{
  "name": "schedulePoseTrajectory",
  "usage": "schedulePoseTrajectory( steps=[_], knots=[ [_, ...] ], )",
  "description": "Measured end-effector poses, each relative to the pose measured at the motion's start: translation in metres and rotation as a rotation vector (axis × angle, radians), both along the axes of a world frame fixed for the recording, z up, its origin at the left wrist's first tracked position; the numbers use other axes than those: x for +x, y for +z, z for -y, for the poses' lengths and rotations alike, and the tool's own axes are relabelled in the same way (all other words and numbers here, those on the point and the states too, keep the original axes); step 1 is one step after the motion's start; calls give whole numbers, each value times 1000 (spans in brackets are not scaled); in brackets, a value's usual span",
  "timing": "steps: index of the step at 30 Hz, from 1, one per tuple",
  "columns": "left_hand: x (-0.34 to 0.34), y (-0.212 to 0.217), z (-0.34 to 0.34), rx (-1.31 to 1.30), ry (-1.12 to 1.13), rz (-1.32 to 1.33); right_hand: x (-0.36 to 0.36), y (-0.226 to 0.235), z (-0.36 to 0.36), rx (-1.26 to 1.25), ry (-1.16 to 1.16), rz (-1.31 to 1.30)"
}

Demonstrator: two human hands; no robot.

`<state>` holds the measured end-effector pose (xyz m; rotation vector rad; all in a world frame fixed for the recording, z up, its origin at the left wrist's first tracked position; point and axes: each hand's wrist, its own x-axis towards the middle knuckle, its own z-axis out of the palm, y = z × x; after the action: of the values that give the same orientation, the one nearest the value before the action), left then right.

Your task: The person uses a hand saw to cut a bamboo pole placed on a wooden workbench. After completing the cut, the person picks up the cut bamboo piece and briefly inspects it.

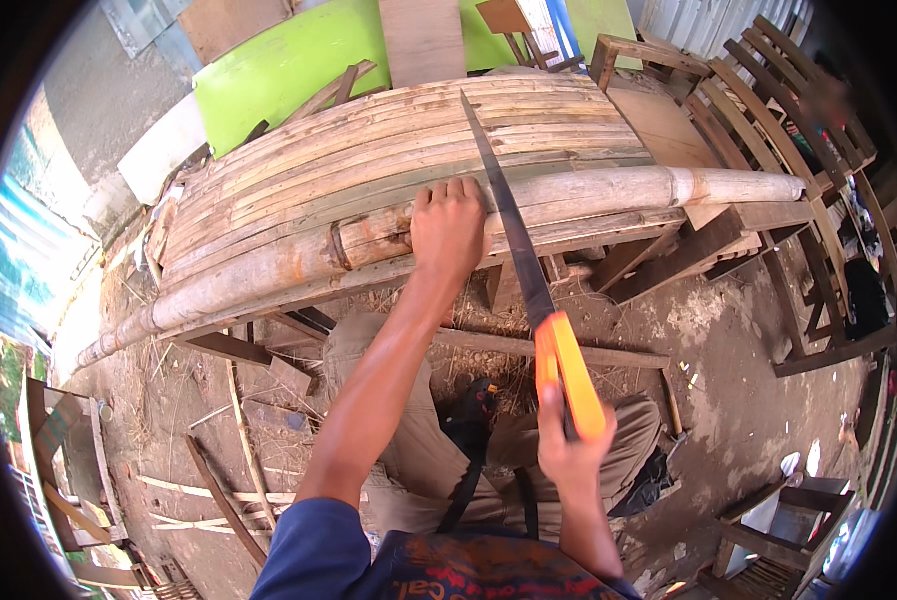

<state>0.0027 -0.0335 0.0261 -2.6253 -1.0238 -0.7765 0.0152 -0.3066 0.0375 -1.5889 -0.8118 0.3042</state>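
Observation:
A long, thick bamboo pole lies across the near edge of a bamboo-slat bench. My left hand is closed over the top of the pole near its middle, fingers curled on its far side. In my right hand is a hand saw with an orange handle, gripped tightly. The dark blade slants away over the pole, just right of my left hand, with its tip above the slats. Whether the teeth have cut into the pole cannot be made out.
Wooden chair or bench frames stand at the right. Bright green panels lean behind the bench. Bamboo strips and sticks lie on the dirt floor at left. Another wooden piece sits at lower right. My knees are under the bench's near side.

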Motion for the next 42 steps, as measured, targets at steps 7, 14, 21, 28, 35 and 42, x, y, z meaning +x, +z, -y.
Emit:
schedulePoseTrajectory(
  steps=[7,14,21,28,35,42],
  knots=[
    [-4,8,-21,-86,-39,-100,2,5,-44,-6,8,-50],
    [0,9,-9,-67,26,-89,-13,1,42,-90,48,4],
    [1,35,-21,-269,5,-237,11,8,-69,14,10,-129],
    [-3,24,-12,-202,26,-173,-11,6,43,-22,56,182],
    [-2,24,-16,-218,23,-189,20,23,-88,68,24,-109],
    [4,4,-8,8,15,-57,-17,15,69,-120,48,90]
  ],
)
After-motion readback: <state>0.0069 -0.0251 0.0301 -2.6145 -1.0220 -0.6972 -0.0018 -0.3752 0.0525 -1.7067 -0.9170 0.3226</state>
